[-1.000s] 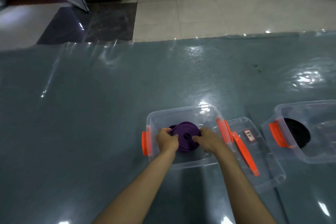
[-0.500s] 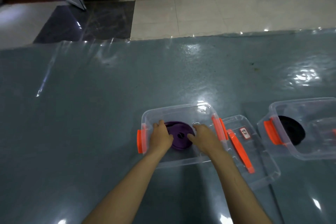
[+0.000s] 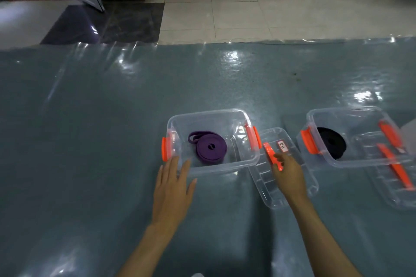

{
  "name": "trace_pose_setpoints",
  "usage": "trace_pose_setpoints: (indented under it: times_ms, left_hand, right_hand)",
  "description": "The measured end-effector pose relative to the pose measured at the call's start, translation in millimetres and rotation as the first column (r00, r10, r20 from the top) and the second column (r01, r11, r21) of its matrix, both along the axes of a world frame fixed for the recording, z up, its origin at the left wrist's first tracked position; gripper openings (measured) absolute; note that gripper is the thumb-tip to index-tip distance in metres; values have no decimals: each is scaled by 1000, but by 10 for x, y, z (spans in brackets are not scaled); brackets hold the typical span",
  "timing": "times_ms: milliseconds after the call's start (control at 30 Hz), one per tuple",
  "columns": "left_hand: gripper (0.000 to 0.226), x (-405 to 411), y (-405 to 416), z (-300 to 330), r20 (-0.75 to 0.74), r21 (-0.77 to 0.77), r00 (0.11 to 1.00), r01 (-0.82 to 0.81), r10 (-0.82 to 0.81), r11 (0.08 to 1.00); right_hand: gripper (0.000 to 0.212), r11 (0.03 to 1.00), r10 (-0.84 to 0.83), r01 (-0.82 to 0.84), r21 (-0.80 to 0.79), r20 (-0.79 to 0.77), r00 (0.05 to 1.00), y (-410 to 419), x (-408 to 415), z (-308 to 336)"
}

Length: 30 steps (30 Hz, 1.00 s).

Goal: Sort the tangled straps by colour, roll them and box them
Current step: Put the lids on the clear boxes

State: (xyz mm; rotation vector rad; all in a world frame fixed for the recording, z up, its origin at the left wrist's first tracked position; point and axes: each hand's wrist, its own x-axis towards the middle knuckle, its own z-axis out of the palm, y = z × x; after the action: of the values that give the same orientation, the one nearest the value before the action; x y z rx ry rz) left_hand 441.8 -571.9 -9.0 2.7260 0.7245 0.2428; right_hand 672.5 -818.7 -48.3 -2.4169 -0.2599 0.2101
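Note:
A rolled purple strap (image 3: 210,147) lies flat in the clear box (image 3: 209,112) with orange latches, one loose end looping out at its left. My left hand (image 3: 173,184) is spread with straight fingers at the box's near left corner, its fingertips against the wall. To the right, my right hand (image 3: 289,173) is over the box's clear lid (image 3: 265,186), fingers curled onto the lid's orange handle (image 3: 269,149). A rolled black strap (image 3: 332,143) lies in a second clear box (image 3: 346,109) further right.
The second box's lid (image 3: 387,189) with its orange handle leans at that box's right side. Everything stands on a grey-blue table top under shiny plastic film (image 3: 112,141). Beyond the far edge is tiled floor (image 3: 247,18).
Both hands have let go of the purple roll and come out of the box. The left moved to the box's near corner, the right went to the lid's handle.

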Motion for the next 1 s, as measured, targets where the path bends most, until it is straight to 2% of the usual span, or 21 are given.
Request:
trace_pose_setpoints:
  times_ms: [100, 167, 233, 300, 467, 633, 733, 800, 1000]
  left_hand:
    - [70, -96, -87, -167, -45, 22, 999, 7, -6, 1000]
    - [82, -102, -97, -225, -46, -13, 999, 14, -15, 1000]
    - [96, -98, -95, -252, -27, -59, 999, 17, -19, 998]
    - [104, -92, -95, -257, -19, -86, 1000, 7, -9, 996]
    - [107, -106, -99, -270, -13, -117, 1000, 3, -4, 993]
    - [107, -148, -55, -254, 0, -77, 998, 70, -70, 995]
    - [105, -164, -32, -243, -20, -63, 996, 82, -84, 995]
    - [102, -165, -38, -239, -32, -59, 996, 76, -78, 995]
    - [103, -174, -63, -190, -48, -75, 996, 75, -79, 994]
  right_hand:
    - [45, 973, 6, -25, -228, -84, 996, -71, 46, -237]
    - [42, 937, 9, -41, -346, -93, 996, -69, 62, -330]
    - [38, 922, 20, -45, -385, -67, 998, -40, 107, -379]
    - [37, 934, 1, -29, -355, -79, 997, -2, 202, -383]
    - [38, 957, -21, -43, -286, -217, 976, -11, 375, -274]
    - [17, 970, -85, 40, -240, -184, 979, -155, 14, -131]
    - [17, 980, -99, 66, -188, -171, 980, -327, -321, -23]
    - [10, 984, -98, 70, -163, -173, 980, -451, -524, 46]
    - [19, 973, -221, 206, -103, -169, 960, -760, -964, 151]
